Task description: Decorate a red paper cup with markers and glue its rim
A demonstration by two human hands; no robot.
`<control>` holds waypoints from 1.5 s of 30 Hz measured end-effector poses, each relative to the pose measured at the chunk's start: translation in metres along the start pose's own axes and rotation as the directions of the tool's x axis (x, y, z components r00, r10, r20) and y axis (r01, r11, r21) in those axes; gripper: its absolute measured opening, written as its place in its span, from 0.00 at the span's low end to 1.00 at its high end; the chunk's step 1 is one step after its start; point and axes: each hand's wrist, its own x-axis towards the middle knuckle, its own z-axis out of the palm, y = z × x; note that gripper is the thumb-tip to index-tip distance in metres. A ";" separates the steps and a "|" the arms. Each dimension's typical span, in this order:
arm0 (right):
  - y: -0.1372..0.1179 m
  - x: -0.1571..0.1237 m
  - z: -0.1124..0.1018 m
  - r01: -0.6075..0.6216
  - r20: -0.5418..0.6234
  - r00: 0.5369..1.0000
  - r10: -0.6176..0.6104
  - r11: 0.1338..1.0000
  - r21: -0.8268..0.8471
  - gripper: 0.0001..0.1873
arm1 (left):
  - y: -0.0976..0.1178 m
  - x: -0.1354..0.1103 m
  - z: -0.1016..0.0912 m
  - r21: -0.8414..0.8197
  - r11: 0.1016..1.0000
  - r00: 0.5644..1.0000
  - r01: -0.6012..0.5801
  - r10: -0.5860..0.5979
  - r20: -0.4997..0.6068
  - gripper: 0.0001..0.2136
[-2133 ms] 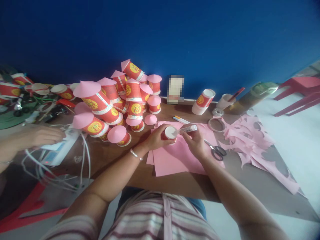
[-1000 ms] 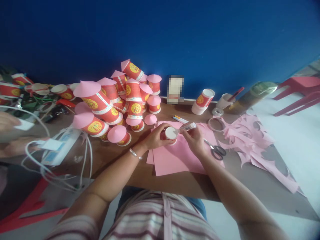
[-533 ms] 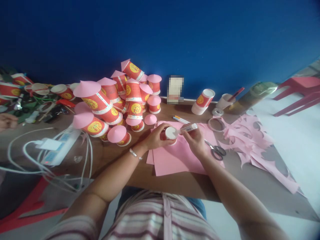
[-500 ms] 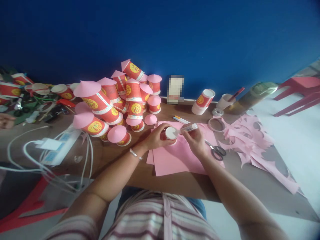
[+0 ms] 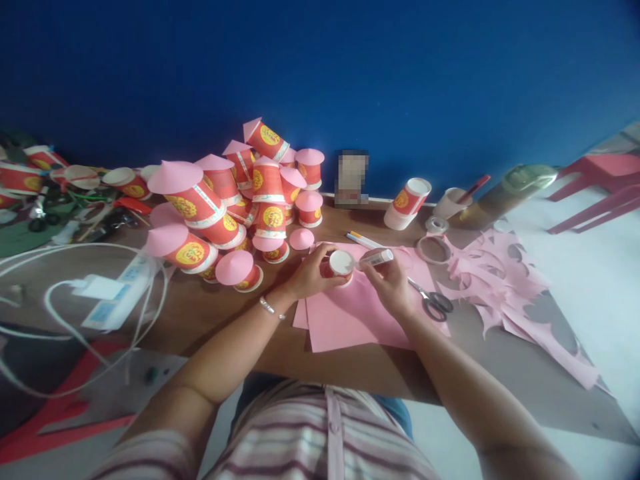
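Note:
My left hand (image 5: 313, 275) is wrapped round a red paper cup (image 5: 341, 263), which stands with its white bottom facing up over the pink paper sheets (image 5: 360, 320). Between the fingers of my right hand (image 5: 393, 283) is a small white glue tube (image 5: 377, 258), its tip close to the cup's upper rim. Whether the tip touches the rim I cannot tell. Just right of my right hand lie black-handled scissors (image 5: 436, 305). To the left, several red cups with pink paper cones (image 5: 235, 267) are stacked in a pile. A loose pink cone (image 5: 301, 239) lies behind my left hand.
Pink paper scraps (image 5: 500, 280) and a tape roll (image 5: 433, 250) lie at the right. Behind them are a jar (image 5: 510, 190), a white cup with a red pen (image 5: 450, 202) and another red cup (image 5: 411, 197). A power strip (image 5: 117, 293) with looping white cables sits at the left.
The cup in my left hand has shifted slightly left. At the far left, another person's hand has gone out of view, and the white cables have moved into a wider loop.

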 end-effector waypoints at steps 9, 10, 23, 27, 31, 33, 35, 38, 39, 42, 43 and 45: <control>0.002 0.000 -0.003 0.022 -0.039 0.999 -0.023 0.999 -0.025 0.23 | 0.002 0.000 -0.001 0.030 0.999 0.999 0.029 -0.029 0.013 0.27; 0.001 0.000 -0.003 0.023 -0.026 0.999 -0.023 1.000 -0.020 0.23 | 0.003 0.000 -0.001 0.030 0.999 0.999 0.032 -0.033 0.013 0.27; 0.000 -0.001 0.000 0.004 0.014 1.000 -0.004 1.000 -0.018 0.24 | 0.003 0.000 0.000 -0.007 1.000 1.000 0.030 -0.030 0.008 0.31; 0.004 0.001 -0.003 0.014 0.007 1.000 -0.014 1.000 -0.010 0.22 | 0.003 -0.001 -0.001 -0.034 0.997 0.997 0.073 -0.073 0.000 0.32; 0.004 0.019 -0.014 0.050 -0.018 0.999 -0.051 0.996 -0.072 0.19 | 0.003 -0.001 -0.002 -0.099 0.989 0.994 0.108 -0.108 -0.001 0.31; 0.002 0.040 -0.018 0.063 0.008 0.998 -0.062 0.974 -0.219 0.21 | 0.001 -0.001 -0.001 -0.108 0.988 0.994 0.106 -0.107 -0.006 0.30; -0.003 0.067 -0.018 0.106 0.084 0.994 -0.075 0.879 -0.464 0.32 | 0.000 -0.001 -0.001 -0.080 0.993 0.996 0.089 -0.090 -0.013 0.30; -0.011 0.110 -0.008 0.186 0.179 0.981 -0.069 0.566 -0.803 0.40 | -0.003 -0.001 0.000 -0.096 0.991 0.995 0.094 -0.095 -0.011 0.29; -0.013 0.122 -0.003 0.197 0.205 0.978 -0.031 0.455 -0.869 0.43 | -0.004 -0.001 -0.001 -0.105 0.989 0.995 0.099 -0.101 -0.009 0.29; -0.017 0.147 0.010 0.242 0.270 0.957 0.104 0.227 -0.943 0.58 | -0.005 -0.002 -0.003 -0.091 0.991 0.994 0.101 -0.104 -0.028 0.28; -0.016 0.153 0.013 0.250 0.276 0.952 0.130 0.186 -0.950 0.60 | -0.004 -0.002 -0.004 -0.075 0.992 0.994 0.102 -0.105 -0.032 0.28; -0.013 0.160 0.016 0.248 0.266 0.954 0.138 0.135 -0.959 0.56 | 0.000 -0.003 -0.006 -0.039 0.995 0.995 0.096 -0.097 -0.033 0.28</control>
